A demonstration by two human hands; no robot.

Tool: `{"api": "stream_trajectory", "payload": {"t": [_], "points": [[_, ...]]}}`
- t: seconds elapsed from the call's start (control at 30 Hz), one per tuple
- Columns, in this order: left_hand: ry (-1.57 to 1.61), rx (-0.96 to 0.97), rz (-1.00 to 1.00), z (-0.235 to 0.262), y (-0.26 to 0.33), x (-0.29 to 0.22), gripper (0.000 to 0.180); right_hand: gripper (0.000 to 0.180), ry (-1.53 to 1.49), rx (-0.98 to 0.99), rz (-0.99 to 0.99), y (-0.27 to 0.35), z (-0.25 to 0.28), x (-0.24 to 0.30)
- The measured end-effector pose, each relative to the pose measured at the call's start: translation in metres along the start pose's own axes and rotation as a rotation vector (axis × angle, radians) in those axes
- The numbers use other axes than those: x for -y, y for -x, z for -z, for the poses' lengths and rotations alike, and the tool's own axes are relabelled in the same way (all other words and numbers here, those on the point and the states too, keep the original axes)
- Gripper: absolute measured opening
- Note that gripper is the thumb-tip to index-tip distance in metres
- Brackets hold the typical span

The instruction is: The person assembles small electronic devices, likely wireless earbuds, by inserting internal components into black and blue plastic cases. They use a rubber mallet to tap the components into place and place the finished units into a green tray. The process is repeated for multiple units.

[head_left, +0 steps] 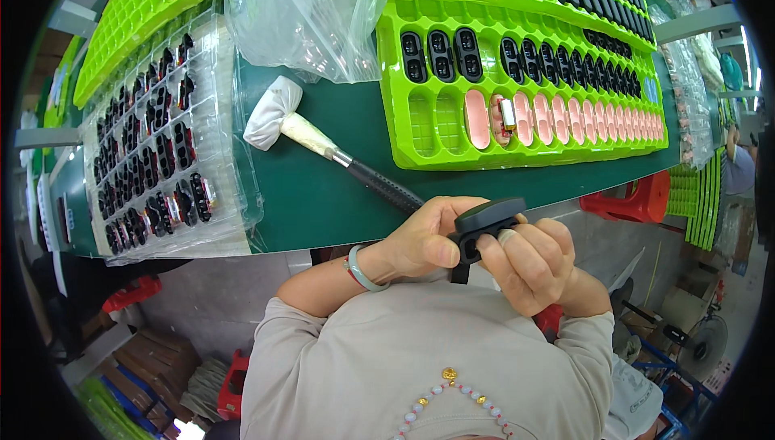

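Both hands, left hand [420,238] and right hand [529,262], clamped on a black plastic part [482,222] just below the counter [323,190]; looks mid-assembly, next probably pressing it snug.

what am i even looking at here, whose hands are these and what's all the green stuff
This is one picture from a camera worn on a person's head, looking down, so the edges bend. The left hand and right hand are that person's own; together they hold a small black plastic part. Ahead is a dark green table. On it lie bright green trays with rows of slots, some filled with black parts; a clear tray of similar parts on the left; a hammer with a cloth-wrapped head; and a clear plastic bag.
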State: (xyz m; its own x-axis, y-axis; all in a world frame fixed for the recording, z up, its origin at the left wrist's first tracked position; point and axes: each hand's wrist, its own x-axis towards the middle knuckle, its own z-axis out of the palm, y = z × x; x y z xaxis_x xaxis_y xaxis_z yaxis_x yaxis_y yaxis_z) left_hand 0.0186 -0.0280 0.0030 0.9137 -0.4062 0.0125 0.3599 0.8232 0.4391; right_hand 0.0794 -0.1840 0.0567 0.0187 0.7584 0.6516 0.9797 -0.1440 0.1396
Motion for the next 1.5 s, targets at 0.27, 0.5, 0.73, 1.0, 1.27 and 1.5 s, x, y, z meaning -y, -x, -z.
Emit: {"api": "stream_trajectory", "payload": {"t": [0.27, 0.5, 0.73, 1.0, 1.27, 1.5], "points": [[-0.625, -0.177, 0.341, -0.026, 0.008, -0.036, 0.032, 0.02, 0.086, 0.112, 0.041, 0.009, 0.017, -0.014], [-0.327, -0.148, 0.469, -0.041, -0.016, -0.008, 0.029, 0.021, 0.081, -0.023, -0.173, 0.055, 0.047, 0.002], [-0.176, -0.004, 0.699, -0.048, -0.04, 0.032, 0.032, 0.073, -0.928, -0.306, -1.468, 0.107, 0.111, 0.042], [-0.812, 0.039, 0.548, 0.022, -0.066, 0.138, 0.029, 0.032, -1.187, -0.127, -1.878, 0.196, 0.053, 0.067], [-1.336, 0.039, 0.427, 0.105, -0.073, 0.149, 0.031, 0.034, -1.16, -0.086, -1.872, 0.247, -0.042, 0.064], [-1.538, 0.113, 0.336, 0.126, -0.079, 0.146, 0.037, 0.03, -1.148, 0.04, -1.842, 0.239, -0.044, 0.041]]}}
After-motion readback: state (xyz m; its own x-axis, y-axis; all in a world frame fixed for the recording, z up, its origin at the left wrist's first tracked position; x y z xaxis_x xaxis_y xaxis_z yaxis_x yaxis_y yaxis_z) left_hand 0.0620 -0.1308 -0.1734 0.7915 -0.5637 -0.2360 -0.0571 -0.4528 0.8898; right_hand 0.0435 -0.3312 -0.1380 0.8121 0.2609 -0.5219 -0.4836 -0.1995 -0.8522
